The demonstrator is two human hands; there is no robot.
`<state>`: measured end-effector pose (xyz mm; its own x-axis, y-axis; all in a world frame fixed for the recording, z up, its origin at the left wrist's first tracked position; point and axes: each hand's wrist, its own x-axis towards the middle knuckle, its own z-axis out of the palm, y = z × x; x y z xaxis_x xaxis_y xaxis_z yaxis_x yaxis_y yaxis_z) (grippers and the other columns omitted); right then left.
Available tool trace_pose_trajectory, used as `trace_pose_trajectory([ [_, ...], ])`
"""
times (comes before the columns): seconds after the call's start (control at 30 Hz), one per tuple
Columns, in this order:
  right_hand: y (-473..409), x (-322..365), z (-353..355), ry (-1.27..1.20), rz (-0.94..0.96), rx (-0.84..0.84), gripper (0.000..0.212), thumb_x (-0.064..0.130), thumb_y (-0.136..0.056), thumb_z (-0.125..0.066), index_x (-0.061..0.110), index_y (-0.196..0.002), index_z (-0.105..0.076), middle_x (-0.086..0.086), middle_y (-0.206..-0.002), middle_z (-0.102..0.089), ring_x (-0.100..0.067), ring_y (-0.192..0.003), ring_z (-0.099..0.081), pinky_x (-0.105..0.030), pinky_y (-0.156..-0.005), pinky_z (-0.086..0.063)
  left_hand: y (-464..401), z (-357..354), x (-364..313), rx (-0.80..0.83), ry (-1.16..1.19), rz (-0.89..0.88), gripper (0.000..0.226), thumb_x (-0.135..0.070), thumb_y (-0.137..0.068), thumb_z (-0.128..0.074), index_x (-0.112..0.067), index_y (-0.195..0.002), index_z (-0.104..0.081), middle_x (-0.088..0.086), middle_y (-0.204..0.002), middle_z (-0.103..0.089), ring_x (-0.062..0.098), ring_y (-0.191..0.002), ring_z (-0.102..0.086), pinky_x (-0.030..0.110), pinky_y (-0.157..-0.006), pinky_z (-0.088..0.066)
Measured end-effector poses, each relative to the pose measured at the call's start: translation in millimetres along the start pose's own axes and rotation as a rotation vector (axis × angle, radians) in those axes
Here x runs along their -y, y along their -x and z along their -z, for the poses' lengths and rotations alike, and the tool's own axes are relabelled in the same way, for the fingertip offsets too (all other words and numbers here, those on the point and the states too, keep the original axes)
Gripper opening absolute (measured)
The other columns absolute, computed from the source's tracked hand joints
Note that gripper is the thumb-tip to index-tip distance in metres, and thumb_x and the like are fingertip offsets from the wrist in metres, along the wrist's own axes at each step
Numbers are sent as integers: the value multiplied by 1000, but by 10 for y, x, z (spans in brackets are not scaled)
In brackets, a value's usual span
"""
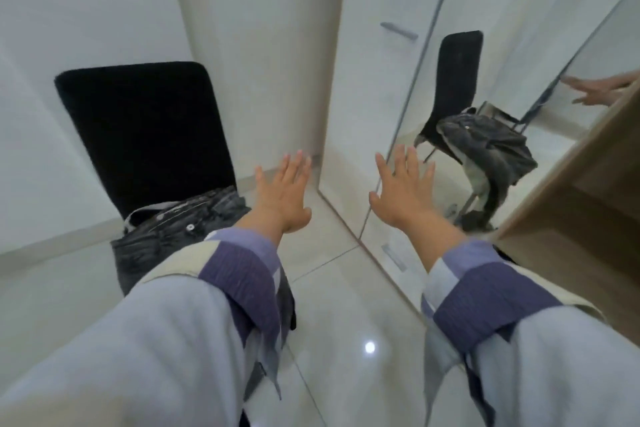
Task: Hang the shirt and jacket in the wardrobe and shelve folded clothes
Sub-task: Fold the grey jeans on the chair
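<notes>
Head view: both arms reach forward and down, palms facing the floor, in loose pale-blue sleeves with ribbed purple and cream patches at the cuffs. The left hand [284, 192] is spread flat in the air, its 4 fingers straight and close together, thumb out to the side, holding nothing. The right hand [403, 189] matches it, fingers straight and slightly fanned, empty, held in front of the mirrored wardrobe door [450, 114].

The jacket [166, 239], dark grey denim-like cloth with metal snap buttons and a pale lining at the collar, lies crumpled on the seat of a black chair [145, 128] with a fuzzy, rounded-rectangle backrest, below and left of the left forearm. The mirror, smooth and glossy, repeats chair and jacket. A wood-grain panel [571, 191] stands at the right edge. The floor [346, 340] is glossy pale tile with thin grout lines and 1 bright light reflection.
</notes>
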<state>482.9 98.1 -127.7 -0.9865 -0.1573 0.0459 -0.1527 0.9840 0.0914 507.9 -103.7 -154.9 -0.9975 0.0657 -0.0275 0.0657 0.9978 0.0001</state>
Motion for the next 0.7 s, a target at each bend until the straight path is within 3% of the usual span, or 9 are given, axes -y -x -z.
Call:
trace_pose_trajectory([
  [0.33,-481,1724,-496,15,405,132,73,45,-95,-36,23,-152,4,-15,-157,20,-32,-145,21,-60,-115,4,606,-616,1729,127,88,430,93,-47,-88,-50,-20,-150,14,1,-157,22,22,-145,20,61,-111,4],
  [0.5,-816,2423,-788,57,511,206,74,47,-96,-36,24,-152,6,-14,-157,21,-31,-145,21,-58,-114,6,540,-927,2344,168,117,521,94,-49,-87,-50,-19,-150,13,1,-158,21,22,-145,18,61,-111,4],
  [0.7,-1214,3075,-1275,78,556,309,75,34,-96,-43,25,-151,7,-12,-158,17,-31,-146,17,-57,-116,2,371,-1372,3012,250,175,562,95,-55,-88,-49,-19,-150,13,2,-157,23,22,-145,20,61,-111,5],
])
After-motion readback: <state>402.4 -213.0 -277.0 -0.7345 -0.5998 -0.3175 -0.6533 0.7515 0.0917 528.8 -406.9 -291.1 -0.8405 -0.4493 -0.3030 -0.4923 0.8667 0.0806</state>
